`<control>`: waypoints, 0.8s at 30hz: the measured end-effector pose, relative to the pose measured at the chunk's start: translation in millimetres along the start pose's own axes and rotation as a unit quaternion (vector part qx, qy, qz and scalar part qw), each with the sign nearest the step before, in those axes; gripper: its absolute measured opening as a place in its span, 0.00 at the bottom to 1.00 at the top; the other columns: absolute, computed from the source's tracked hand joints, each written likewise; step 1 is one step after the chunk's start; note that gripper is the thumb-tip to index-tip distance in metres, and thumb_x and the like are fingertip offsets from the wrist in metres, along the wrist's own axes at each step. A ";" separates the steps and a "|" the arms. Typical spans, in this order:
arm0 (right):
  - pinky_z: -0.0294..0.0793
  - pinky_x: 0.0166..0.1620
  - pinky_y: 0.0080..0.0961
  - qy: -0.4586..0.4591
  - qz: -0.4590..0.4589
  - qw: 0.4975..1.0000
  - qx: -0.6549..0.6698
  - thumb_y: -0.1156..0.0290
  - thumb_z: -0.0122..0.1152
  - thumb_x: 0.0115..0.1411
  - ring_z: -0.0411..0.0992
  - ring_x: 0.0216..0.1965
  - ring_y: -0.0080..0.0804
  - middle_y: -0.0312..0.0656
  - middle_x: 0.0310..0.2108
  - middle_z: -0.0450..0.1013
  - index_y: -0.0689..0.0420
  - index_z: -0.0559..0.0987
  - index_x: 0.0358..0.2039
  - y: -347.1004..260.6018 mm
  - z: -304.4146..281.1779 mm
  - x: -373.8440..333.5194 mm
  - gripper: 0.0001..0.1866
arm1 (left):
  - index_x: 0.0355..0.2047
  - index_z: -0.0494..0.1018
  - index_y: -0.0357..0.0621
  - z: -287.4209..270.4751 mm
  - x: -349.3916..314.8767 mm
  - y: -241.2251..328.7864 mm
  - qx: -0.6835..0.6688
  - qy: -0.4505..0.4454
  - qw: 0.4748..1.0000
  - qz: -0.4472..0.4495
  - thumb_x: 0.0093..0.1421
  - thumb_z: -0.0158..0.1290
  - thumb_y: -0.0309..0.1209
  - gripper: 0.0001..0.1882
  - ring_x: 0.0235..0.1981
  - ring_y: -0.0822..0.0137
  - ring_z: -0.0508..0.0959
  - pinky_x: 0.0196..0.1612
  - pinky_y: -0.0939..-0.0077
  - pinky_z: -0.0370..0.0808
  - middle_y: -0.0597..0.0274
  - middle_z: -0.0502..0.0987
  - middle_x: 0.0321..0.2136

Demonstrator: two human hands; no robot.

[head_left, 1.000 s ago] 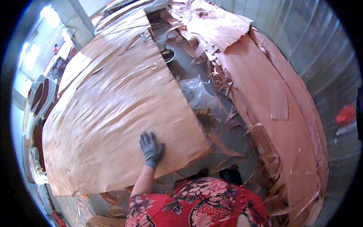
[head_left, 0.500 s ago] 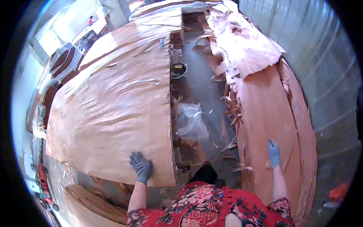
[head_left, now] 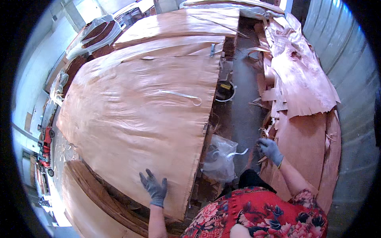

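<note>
A broad stack of thin tan wood veneer sheets [head_left: 131, 107] spreads out on the left, its top sheet wrinkled. Over its near part my left hand [head_left: 154, 190], in a grey glove, has its fingers spread and holds nothing. My right hand [head_left: 271, 151], also in a grey glove, is at the ragged left edge of the reddish veneer stack [head_left: 303, 137] on the right. Its fingers are curled together; anything between them is too small to make out. A white strip [head_left: 180, 94] with a looped end and a small blue-grey tool [head_left: 212, 50] lie on the left stack.
Between the stacks runs a narrow grey floor strip [head_left: 244, 109] with a clear plastic bag [head_left: 222, 158] and a round bucket [head_left: 225, 91]. Torn veneer pieces [head_left: 299, 75] drape over the right stack. More veneer [head_left: 93, 198] lies lower left; a red wheeled machine [head_left: 46, 148] stands beyond.
My right hand has moved left across the right stack to its inner edge, and its fingers have curled. My left hand stays over the left stack. The whole view has turned left.
</note>
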State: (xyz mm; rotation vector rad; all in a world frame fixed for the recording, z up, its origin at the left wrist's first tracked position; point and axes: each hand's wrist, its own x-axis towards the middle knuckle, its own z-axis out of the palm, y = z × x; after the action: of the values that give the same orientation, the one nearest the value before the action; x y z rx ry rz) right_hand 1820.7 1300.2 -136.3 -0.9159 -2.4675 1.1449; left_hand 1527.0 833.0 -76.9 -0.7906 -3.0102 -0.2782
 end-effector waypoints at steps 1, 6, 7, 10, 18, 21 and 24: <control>0.72 0.41 0.36 -0.002 -0.040 0.999 -0.023 0.71 0.52 0.52 0.73 0.36 0.49 0.52 0.34 0.74 0.58 0.78 0.40 -8.9 -0.6 30.1 0.14 | 0.64 0.40 0.34 14.9 12.2 -0.8 -0.034 0.106 0.993 0.049 0.52 0.56 0.44 0.50 0.65 0.39 0.40 0.65 0.51 0.41 0.36 0.54 0.60; 0.71 0.36 0.40 0.007 -0.261 0.948 -0.179 0.70 0.54 0.50 0.71 0.31 0.51 0.51 0.30 0.73 0.55 0.77 0.38 -32.0 -16.6 213.6 0.13 | 0.64 0.42 0.35 38.8 119.5 119.1 -0.092 0.116 0.989 -0.013 0.53 0.54 0.46 0.48 0.65 0.39 0.40 0.65 0.52 0.41 0.36 0.49 0.62; 0.71 0.36 0.39 0.002 -0.266 0.950 -0.164 0.70 0.55 0.49 0.72 0.31 0.50 0.51 0.29 0.73 0.54 0.77 0.37 -45.8 -13.0 252.2 0.13 | 0.64 0.43 0.35 48.2 131.9 130.4 -0.091 0.103 0.989 -0.044 0.53 0.54 0.46 0.47 0.66 0.39 0.40 0.65 0.52 0.41 0.37 0.48 0.63; 0.72 0.35 0.35 0.046 -0.353 0.906 -0.230 0.77 0.56 0.47 0.74 0.31 0.41 0.43 0.30 0.75 0.52 0.78 0.40 -70.0 -13.7 380.4 0.17 | 0.64 0.44 0.34 72.6 163.2 158.8 0.071 0.008 0.996 -0.059 0.53 0.52 0.49 0.47 0.65 0.40 0.42 0.65 0.50 0.40 0.38 0.46 0.63; 0.74 0.36 0.33 0.051 -0.266 0.933 -0.238 0.70 0.51 0.57 0.75 0.33 0.39 0.42 0.40 0.75 0.49 0.77 0.43 -75.2 31.5 648.1 0.13 | 0.62 0.50 0.36 72.0 163.2 158.5 0.081 -0.045 0.992 -0.087 0.48 0.54 0.48 0.47 0.65 0.41 0.46 0.64 0.46 0.42 0.39 0.50 0.62; 0.68 0.45 0.37 0.071 -0.304 0.892 -0.326 0.64 0.51 0.56 0.71 0.41 0.43 0.46 0.45 0.71 0.50 0.75 0.45 -35.1 52.1 700.5 0.16 | 0.62 0.50 0.37 73.3 163.1 156.0 0.058 -0.057 0.992 -0.092 0.48 0.54 0.48 0.46 0.64 0.40 0.47 0.64 0.45 0.43 0.39 0.50 0.62; 0.60 0.56 0.41 0.171 -0.368 0.846 -0.345 0.55 0.51 0.54 0.66 0.52 0.46 0.52 0.52 0.67 0.52 0.74 0.48 -2.4 13.7 752.0 0.23 | 0.62 0.51 0.37 84.5 188.7 156.7 0.007 -0.017 0.999 -0.050 0.49 0.53 0.49 0.46 0.64 0.40 0.48 0.63 0.44 0.44 0.38 0.51 0.62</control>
State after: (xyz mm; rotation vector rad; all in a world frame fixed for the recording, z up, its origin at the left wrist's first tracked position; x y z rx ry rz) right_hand 1238.9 1776.5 -158.1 -0.1823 -2.5287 -0.1685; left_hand 1441.4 1073.7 -122.2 -0.6518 -3.0857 -0.2487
